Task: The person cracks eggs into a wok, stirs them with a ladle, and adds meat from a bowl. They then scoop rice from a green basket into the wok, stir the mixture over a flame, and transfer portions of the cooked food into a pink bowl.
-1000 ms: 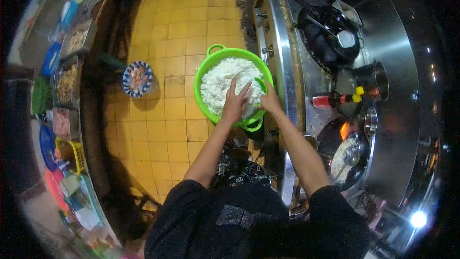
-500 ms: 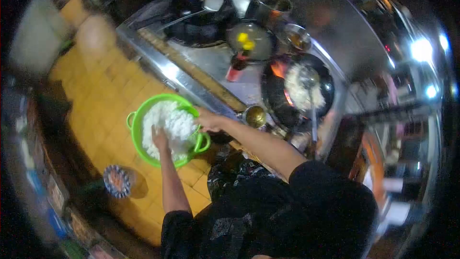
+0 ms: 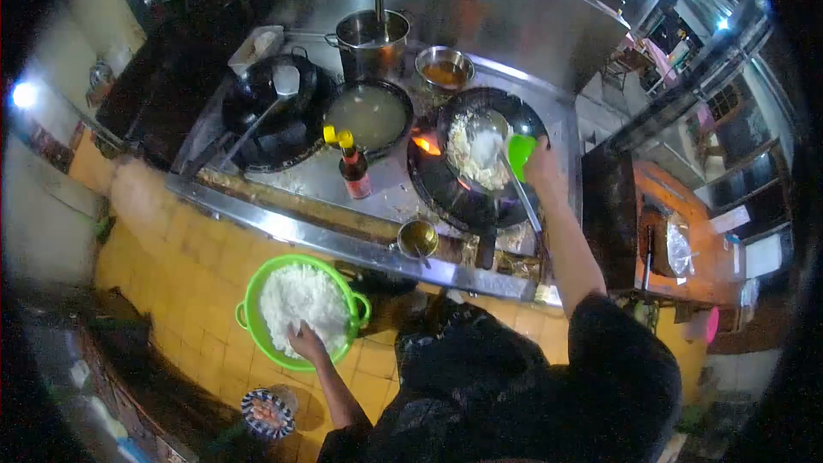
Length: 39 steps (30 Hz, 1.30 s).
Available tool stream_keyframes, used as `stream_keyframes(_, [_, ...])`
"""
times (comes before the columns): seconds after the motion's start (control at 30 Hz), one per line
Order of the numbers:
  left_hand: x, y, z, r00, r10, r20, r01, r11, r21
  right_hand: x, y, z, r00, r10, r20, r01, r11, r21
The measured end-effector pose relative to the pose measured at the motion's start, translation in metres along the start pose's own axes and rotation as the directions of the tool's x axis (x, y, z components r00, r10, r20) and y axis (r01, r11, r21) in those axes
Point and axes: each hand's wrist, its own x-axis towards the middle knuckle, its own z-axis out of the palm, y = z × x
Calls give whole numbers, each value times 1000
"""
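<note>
My left hand (image 3: 307, 343) is at the near side of a green basin (image 3: 249, 309) filled with white rice (image 3: 302, 298); its fingers touch the rice, but whether they pinch any is hard to see. My right hand (image 3: 541, 163) grips a green scoop (image 3: 520, 157), tilted over a black wok (image 3: 536, 120). White and pale food (image 3: 474, 153) fills the wok, and a metal ladle (image 3: 523, 197) rests in it with its handle toward me. Orange flame (image 3: 426, 145) shows at the wok's left.
Left of the wok are a pan of cloudy liquid (image 3: 369, 116), a red-labelled bottle (image 3: 354, 173) and another wok (image 3: 266, 111). Behind stand a tall pot (image 3: 371, 39) and a metal bowl (image 3: 444, 67). An oil cup (image 3: 417, 239) sits at the stove's front edge. A striped bowl (image 3: 267, 413) is lower left.
My right hand has moved from the basin to above the wok, with the green scoop now visible in it. My left hand stays at the rice. The view has shifted.
</note>
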Motion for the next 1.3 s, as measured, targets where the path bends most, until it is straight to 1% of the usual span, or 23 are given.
stream_keyframes(0.03, [2, -4, 5, 994, 101, 34, -106, 977, 185, 0, -3, 4, 1000, -11, -11, 11, 1000, 17])
stream_keyframes(0.1, [5, -11, 6, 985, 116, 130, -131, 985, 112, -52, 7, 27, 870, -464, -169, 465, 885, -32])
stream_keyframes(0.13, [16, -24, 13, 974, 73, 214, -80, 997, 24, -69, -3, 45, 860, -510, 14, 509, 860, 27])
stream_keyframes(0.2, [-22, 54, 20, 887, -86, 454, 178, 970, -165, -123, -38, 77, 788, -604, 118, 507, 747, 430])
stream_keyframes(0.23, [-28, 72, 24, 807, 8, 590, 139, 969, -204, -153, -69, 79, 751, -526, 398, 273, 797, 539])
stream_keyframes(0.27, [-33, 87, 26, 702, 102, 705, 105, 964, -244, -184, -100, 45, 557, -534, 635, 197, 829, 524])
stream_keyframes(0.37, [-17, 91, 35, 573, 70, 817, 208, 951, -228, -241, -139, 140, 200, -893, 403, 330, 449, 830])
stream_keyframes(0.4, [9, 60, 31, 573, 86, 815, 186, 955, -232, -249, -142, 125, 164, -881, 445, 241, 473, 848])
stream_keyframes(0.43, [34, 29, 27, 579, 255, 775, -178, 966, -185, -258, -146, 110, 128, -865, 485, 150, 500, 853])
stream_keyframes(0.5, [52, 42, 18, 710, 285, 644, -284, 953, -109, -233, -140, 116, 70, -943, 325, 517, 313, 797])
stream_keyframes(0.53, [46, 56, 9, 841, 88, 534, -15, 990, -139, -209, -125, 111, 46, -936, 350, 612, 303, 730])
stream_keyframes(0.6, [52, 54, 7, 873, 223, 434, -277, 959, 63, -170, -59, 95, 631, -766, 119, 687, 624, 373])
stream_keyframes(0.63, [56, 49, 5, 859, 380, 344, -480, 831, 281, -135, -21, 87, 586, -800, -131, 803, 595, -39])
stream_keyframes(0.67, [58, 43, 3, 793, 538, 288, -603, 623, 497, -120, 8, 57, 850, -527, 12, 523, 841, -136])
stream_keyframes(0.7, [58, 38, 1, 680, 681, 272, -633, 359, 685, -99, 61, 83, 886, -412, -213, 362, 902, -237])
stream_keyframes(0.73, [49, 30, 5, 716, 571, 402, -660, 367, 655, -101, 83, 61, 884, -300, -358, 173, 922, -347])
stream_keyframes(0.8, [43, -3, 13, 591, 335, 734, -807, 255, 533, -100, 121, 45, 952, -269, -146, 237, 950, -203])
stream_keyframes(0.9, [39, -27, 22, 682, 336, 649, -729, 372, 574, -88, 147, 24, 827, -302, 474, 181, 941, 285])
stream_keyframes(0.97, [73, -63, 33, 646, 412, 642, -763, 378, 525, -93, 150, 6, 897, -207, 390, 197, 978, 66])
stream_keyframes(1.03, [83, -79, 35, 841, 256, 476, -380, 907, 183, -106, 166, 10, 959, -280, 54, 285, 935, -211])
stream_keyframes(1.1, [51, -26, 32, 857, 241, 456, -404, 862, 305, -122, 153, -23, 968, -249, 36, 251, 955, -154])
stream_keyframes(1.17, [14, 12, 27, 769, 507, 389, -639, 612, 466, -134, 147, -26, 976, -217, 28, 218, 971, -94])
stream_keyframes(1.3, [-23, 29, 43, 723, 610, 326, -691, 642, 332, -115, 182, 105, 961, -201, 190, 172, 972, 160])
